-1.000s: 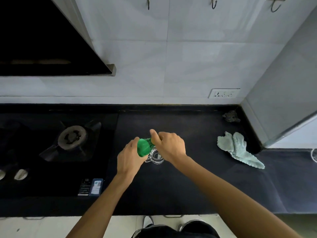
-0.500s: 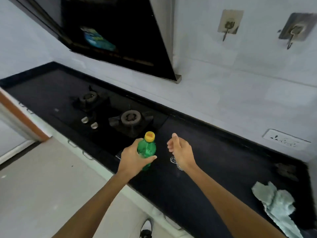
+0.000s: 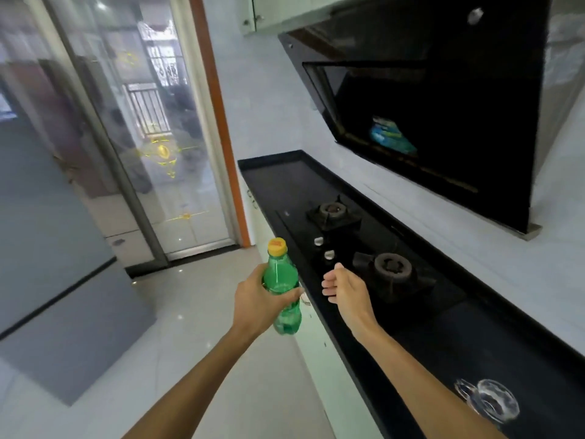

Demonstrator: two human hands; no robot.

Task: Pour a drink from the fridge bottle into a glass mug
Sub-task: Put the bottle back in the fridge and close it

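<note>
- The left hand grips a green translucent plastic bottle with a yellow screw cap round its middle. Its fingers curl closed round the body, and the thumb lies across the side facing the camera.
- The bottle stands nearly upright with its cap on. It hangs in the air over the glossy white tiled floor, just beside the front edge of the long black surface.
- The bottle's fill level cannot be told.
- The right hand hovers near the bottle, over the front edge of the surface. Its fingers are loosely bent, a little apart, and hold nothing.
- The clear glass mug with a handle stands on the surface at the lower right, well apart from both hands, beside the right forearm.
- A black gas hob is set into the surface, with 2 burners: a far one and a near one. 2 silver knobs sit between them and the front edge.
- A slanted black glass range hood hangs on the white wall above the hob and carries a blue-green sticker.
- At the left are a tall grey flat-fronted unit and a frosted glass sliding door.
</note>
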